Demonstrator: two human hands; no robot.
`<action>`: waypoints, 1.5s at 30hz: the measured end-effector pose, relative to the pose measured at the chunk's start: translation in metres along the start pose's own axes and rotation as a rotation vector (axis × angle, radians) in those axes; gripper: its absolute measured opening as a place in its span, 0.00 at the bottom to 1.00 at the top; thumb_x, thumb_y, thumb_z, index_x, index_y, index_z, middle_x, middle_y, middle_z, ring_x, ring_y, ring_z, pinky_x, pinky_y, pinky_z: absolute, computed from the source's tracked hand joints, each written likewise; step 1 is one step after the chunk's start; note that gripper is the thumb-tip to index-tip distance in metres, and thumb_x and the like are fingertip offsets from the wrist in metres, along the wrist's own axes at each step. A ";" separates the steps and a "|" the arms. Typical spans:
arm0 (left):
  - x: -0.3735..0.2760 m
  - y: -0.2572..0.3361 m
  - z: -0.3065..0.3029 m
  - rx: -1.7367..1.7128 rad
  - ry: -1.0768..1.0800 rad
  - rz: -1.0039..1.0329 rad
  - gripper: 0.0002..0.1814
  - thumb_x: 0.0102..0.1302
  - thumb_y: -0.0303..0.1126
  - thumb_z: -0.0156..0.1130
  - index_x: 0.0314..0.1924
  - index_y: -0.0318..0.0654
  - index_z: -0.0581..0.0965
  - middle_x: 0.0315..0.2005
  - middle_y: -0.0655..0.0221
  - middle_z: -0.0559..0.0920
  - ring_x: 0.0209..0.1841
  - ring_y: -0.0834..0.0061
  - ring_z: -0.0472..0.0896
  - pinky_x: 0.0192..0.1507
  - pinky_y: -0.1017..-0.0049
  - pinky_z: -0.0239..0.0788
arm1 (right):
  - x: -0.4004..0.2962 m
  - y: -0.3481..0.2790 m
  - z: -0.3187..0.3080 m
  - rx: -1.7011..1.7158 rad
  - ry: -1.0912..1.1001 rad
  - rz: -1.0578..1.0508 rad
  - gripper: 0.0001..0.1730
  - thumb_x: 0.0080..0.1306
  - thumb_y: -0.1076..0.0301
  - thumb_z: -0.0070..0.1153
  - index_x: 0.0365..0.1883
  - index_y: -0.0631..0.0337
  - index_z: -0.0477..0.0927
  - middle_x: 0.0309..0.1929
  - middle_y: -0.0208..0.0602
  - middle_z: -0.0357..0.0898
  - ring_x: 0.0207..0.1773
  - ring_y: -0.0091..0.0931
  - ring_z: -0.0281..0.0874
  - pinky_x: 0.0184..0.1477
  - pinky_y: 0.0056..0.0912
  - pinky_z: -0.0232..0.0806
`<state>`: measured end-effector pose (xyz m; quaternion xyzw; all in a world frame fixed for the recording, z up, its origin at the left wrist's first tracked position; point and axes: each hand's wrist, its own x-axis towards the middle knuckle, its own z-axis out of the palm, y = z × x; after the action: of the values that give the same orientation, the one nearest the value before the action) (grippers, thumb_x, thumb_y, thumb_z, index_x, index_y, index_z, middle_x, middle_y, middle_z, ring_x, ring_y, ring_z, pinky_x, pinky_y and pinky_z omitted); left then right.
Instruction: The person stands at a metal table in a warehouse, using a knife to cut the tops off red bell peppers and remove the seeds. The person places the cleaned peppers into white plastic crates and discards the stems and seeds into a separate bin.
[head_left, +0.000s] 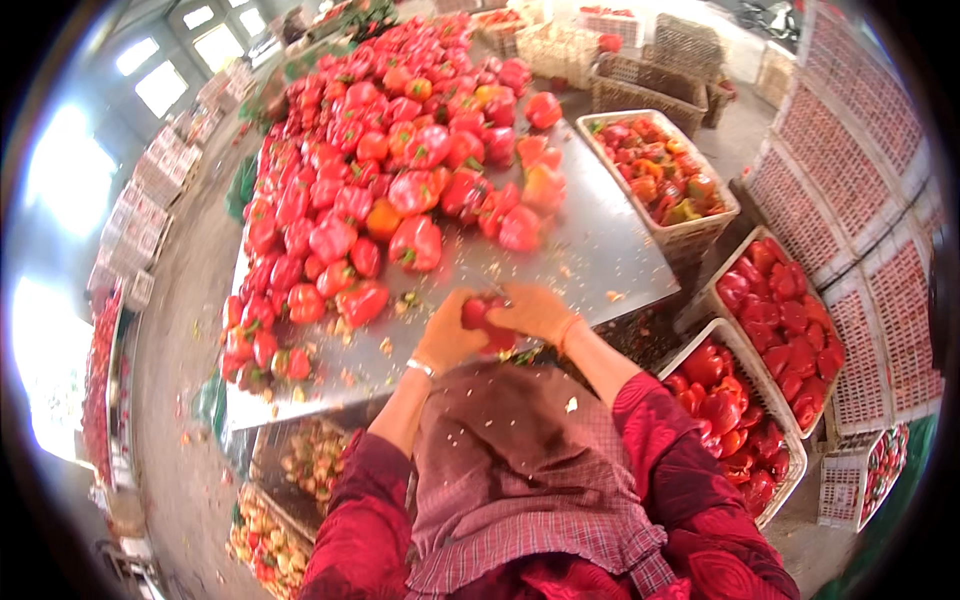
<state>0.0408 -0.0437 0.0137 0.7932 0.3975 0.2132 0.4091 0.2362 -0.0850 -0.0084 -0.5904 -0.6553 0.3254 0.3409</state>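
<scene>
Both hands wear orange gloves and meet over the near edge of a metal-topped table. My left hand grips a red bell pepper from its left side. My right hand is against the pepper's right side, fingers curled. Between the hands a thin, blurred metal edge shows at the fingertips, perhaps a small blade; the fingers cover most of it. A large heap of red bell peppers spreads over the table beyond my hands. Seeds and pale scraps lie scattered on the metal.
At right stand a crate of mixed pepper pieces and crates of red peppers. Stacked plastic crates form a wall behind them. Below the table's left corner are containers of pepper cores. An apron covers my lap.
</scene>
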 end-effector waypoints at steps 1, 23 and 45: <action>-0.003 -0.004 -0.002 0.018 0.015 0.001 0.30 0.49 0.33 0.67 0.55 0.39 0.72 0.46 0.54 0.80 0.52 0.55 0.79 0.55 0.65 0.70 | -0.003 -0.009 -0.001 0.089 -0.034 0.062 0.26 0.57 0.52 0.58 0.49 0.58 0.80 0.40 0.48 0.83 0.39 0.38 0.83 0.42 0.38 0.74; -0.005 -0.074 0.013 -0.456 0.648 -0.424 0.24 0.57 0.39 0.66 0.48 0.30 0.75 0.37 0.59 0.83 0.40 0.65 0.83 0.45 0.68 0.75 | -0.046 -0.016 0.021 0.741 0.231 0.650 0.16 0.60 0.67 0.54 0.47 0.56 0.72 0.28 0.35 0.74 0.20 0.27 0.73 0.17 0.33 0.64; -0.068 -0.007 0.010 0.231 0.332 0.124 0.09 0.62 0.28 0.56 0.43 0.42 0.78 0.34 0.56 0.81 0.36 0.49 0.80 0.36 0.58 0.74 | -0.129 -0.076 -0.008 0.601 0.341 0.469 0.16 0.57 0.68 0.57 0.43 0.61 0.73 0.23 0.29 0.70 0.19 0.20 0.68 0.16 0.27 0.61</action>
<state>0.0043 -0.1009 0.0011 0.8117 0.4317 0.3186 0.2307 0.2104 -0.2199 0.0508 -0.6432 -0.3131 0.4687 0.5182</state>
